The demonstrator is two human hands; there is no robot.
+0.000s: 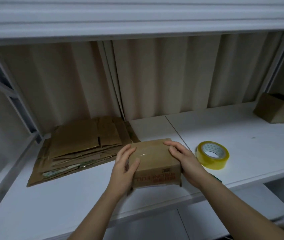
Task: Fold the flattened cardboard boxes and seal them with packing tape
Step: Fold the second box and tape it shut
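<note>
Both hands (155, 163) grip the taped box (153, 158) (flaps closed).

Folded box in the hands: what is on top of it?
A glossy strip of clear tape runs across the folded box; left hand and right hand grip its ends. Its inside is hidden.

White shelf surface (224, 135), made of panels with a seam running from the back toward the front edge, backed by pale upright panels. Resting on it: a stack of flattened cardboard boxes (79, 149) at the left rear; one folded cardboard box (153, 158) near the front middle, tape glinting across its top; a roll of yellowish packing tape (213, 155) lying flat just right of that box. A small open-topped cardboard box (274, 110) stands at the far right rear.
</note>
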